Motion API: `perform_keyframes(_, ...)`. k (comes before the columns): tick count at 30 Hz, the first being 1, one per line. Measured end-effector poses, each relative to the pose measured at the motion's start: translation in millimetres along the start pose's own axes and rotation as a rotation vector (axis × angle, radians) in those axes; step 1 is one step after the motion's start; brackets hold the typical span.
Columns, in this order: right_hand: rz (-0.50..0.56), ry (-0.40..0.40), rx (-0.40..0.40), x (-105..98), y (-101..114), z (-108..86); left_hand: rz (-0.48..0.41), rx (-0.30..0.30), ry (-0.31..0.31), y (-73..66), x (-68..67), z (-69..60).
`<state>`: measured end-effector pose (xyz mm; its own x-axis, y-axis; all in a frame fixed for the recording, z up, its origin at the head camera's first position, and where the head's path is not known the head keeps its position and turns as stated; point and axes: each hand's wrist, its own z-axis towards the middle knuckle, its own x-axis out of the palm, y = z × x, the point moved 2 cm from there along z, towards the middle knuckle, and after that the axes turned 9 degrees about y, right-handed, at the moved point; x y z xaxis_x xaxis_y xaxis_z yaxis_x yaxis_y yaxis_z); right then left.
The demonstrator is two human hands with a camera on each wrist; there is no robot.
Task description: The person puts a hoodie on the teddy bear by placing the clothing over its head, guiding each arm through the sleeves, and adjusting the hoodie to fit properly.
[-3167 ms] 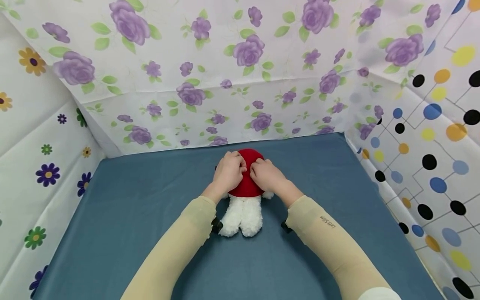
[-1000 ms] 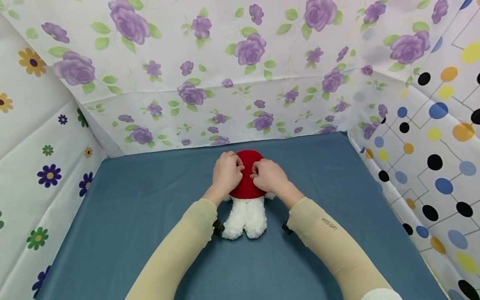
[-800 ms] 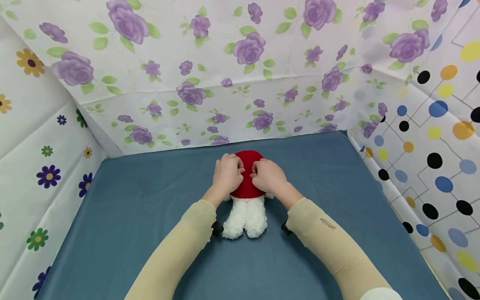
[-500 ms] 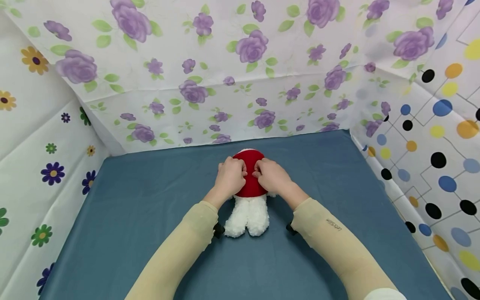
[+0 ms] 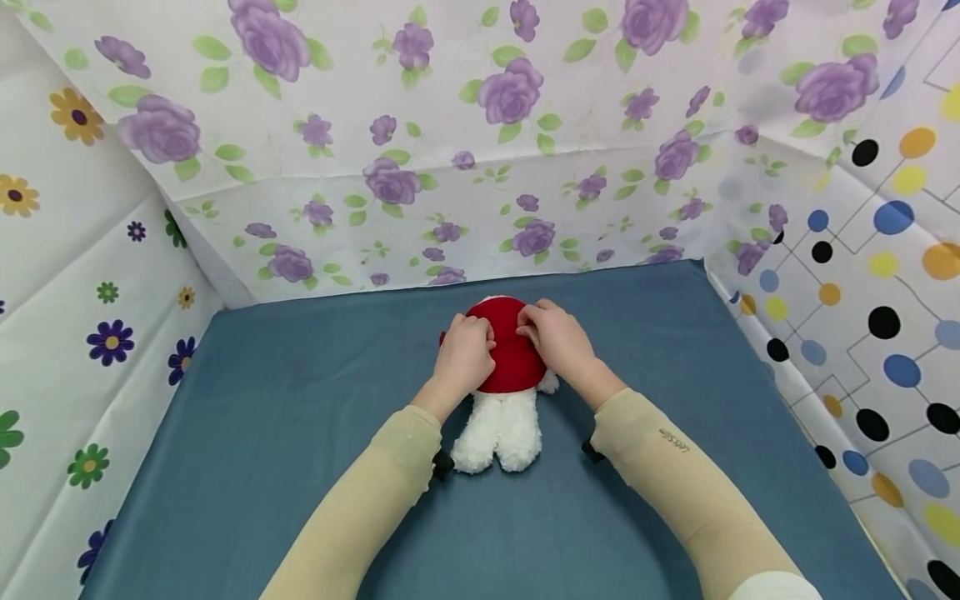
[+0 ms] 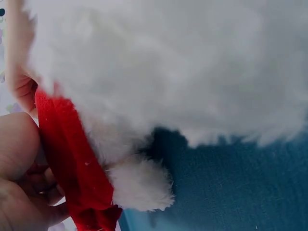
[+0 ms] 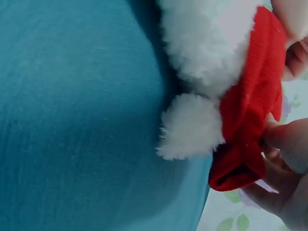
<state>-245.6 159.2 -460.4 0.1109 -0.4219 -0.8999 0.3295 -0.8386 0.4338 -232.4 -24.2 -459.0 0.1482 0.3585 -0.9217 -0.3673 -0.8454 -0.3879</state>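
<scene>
A white fluffy plush toy [image 5: 498, 433] lies on the blue cloth, legs toward me. A small red doll shirt [image 5: 512, 367] covers its upper body, and a strip of white shows above its top edge. My left hand [image 5: 465, 358] pinches the left part of the shirt with curled fingers. My right hand [image 5: 562, 340] pinches its upper right part. In the right wrist view, fingers [image 7: 284, 180] meet a sleeve-like end of the red shirt [image 7: 240, 168], beside a white paw [image 7: 192, 127]. The left wrist view has fingers [image 6: 41, 192] against the red cloth. The toy's head is mostly hidden.
A blue cloth [image 5: 300, 467] spreads under everything. White curtains enclose it: purple roses at the back [image 5: 390, 179], daisies on the left [image 5: 110, 342], coloured dots on the right [image 5: 885, 321]. Beige sleeves cover both forearms, with black straps near the wrists.
Both hands have shifted on the shirt, the right one up and outward to the right. The hands are farther apart, and the white paw at the right shows more.
</scene>
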Motion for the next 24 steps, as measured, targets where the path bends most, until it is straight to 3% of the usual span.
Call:
perform_keyframes(7,-0.118,-0.098,-0.072,0,-1,1.0,0.009,-0.008,-0.005,0.7,0.7,0.8)
perform_keyframes(15,-0.199,-0.103,-0.112,-1,-1,7.0,0.006,-0.019,0.000,2.1,0.0,-0.1)
perform_keyframes(20,-0.299,-0.084,-0.126,-1,4,11.0,0.022,-0.034,-0.044,0.7,3.0,0.1)
perform_keyframes(24,-0.288,-0.050,-0.106,-1,9,8.7,0.042,-0.054,-0.078,-2.1,7.6,-0.4)
